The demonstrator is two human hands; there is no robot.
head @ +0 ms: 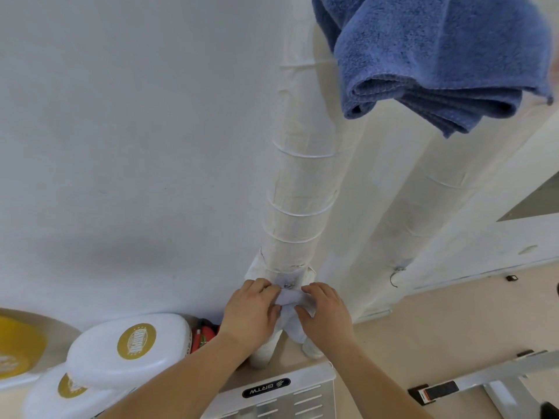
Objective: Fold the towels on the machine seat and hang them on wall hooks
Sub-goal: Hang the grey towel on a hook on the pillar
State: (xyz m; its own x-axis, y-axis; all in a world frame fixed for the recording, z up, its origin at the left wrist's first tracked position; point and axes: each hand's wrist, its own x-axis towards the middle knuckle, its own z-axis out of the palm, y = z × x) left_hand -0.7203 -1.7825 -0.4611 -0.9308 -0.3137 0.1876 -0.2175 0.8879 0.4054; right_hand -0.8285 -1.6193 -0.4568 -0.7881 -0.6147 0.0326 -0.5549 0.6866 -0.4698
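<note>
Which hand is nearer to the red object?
Left. The left hand is just right of the red object; the right hand is farther right, beyond the white towel.

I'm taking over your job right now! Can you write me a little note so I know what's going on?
Left grip: pinches the white towel.
Right grip: pinches it too, at the metal hook on the wrapped pipe.
Done: blue towel hangs folded, up high on the right.
Left: get the white towel onto the hook, then let go. I cannot tell if it has caught yet.
</note>
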